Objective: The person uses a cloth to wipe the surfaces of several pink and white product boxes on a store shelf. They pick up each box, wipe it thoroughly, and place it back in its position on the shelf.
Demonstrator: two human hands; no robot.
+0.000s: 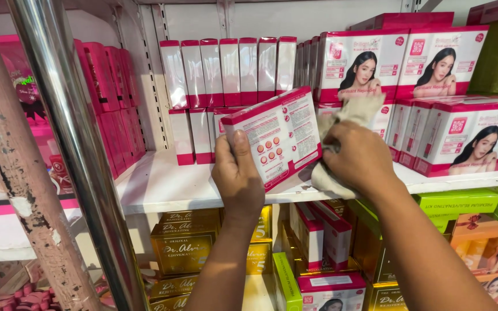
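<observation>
My left hand [236, 175] grips a flat pink-and-white box [275, 135] by its lower left corner and holds it tilted in front of the shelf. My right hand [359, 155] is closed on a crumpled beige cloth [353, 112] pressed against the box's right edge. The cloth sticks out above and below my fingers. Both hands hover just above the white shelf board [162, 184].
Rows of similar pink-and-white boxes [231, 69] stand upright on the shelf behind. Larger boxes with a portrait [462, 138] are stacked at the right. Gold boxes [183, 247] and green boxes [459, 201] fill the lower shelf. A shiny metal pole [73, 132] crosses the left foreground.
</observation>
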